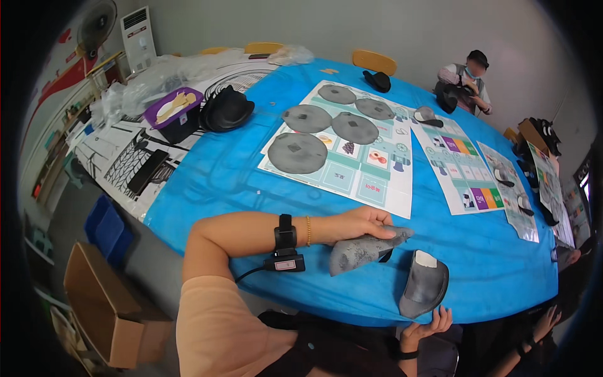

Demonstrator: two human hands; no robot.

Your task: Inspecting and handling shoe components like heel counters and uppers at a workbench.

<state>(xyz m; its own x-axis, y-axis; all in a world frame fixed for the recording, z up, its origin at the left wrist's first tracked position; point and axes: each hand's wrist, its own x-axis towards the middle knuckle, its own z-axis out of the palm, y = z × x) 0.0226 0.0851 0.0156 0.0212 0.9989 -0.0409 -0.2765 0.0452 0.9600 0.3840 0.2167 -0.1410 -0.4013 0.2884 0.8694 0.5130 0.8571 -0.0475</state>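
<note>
My left hand [367, 225] is closed on a grey felt-like piece [358, 252], folded and pointed at its ends, held just above the near part of the table. A dark edge shows under it. To its right lies a dark grey, scoop-shaped piece [422, 288] with a pale patch at its far end. My right hand [430, 323] is at the table's near edge, just below that scoop-shaped piece, fingers loosely bent and apart. Whether its fingertips touch the piece, I cannot tell.
A blue cloth covers the table [213, 195]. Several grey discs [298, 152] lie on a printed sheet [389, 198]. Dark hat-like pieces [227, 108] sit beside a purple-rimmed bin [174, 129]. A co-worker [468, 81] works across the table; another person's hand [546, 323] shows at right. A cardboard box [103, 308] stands left.
</note>
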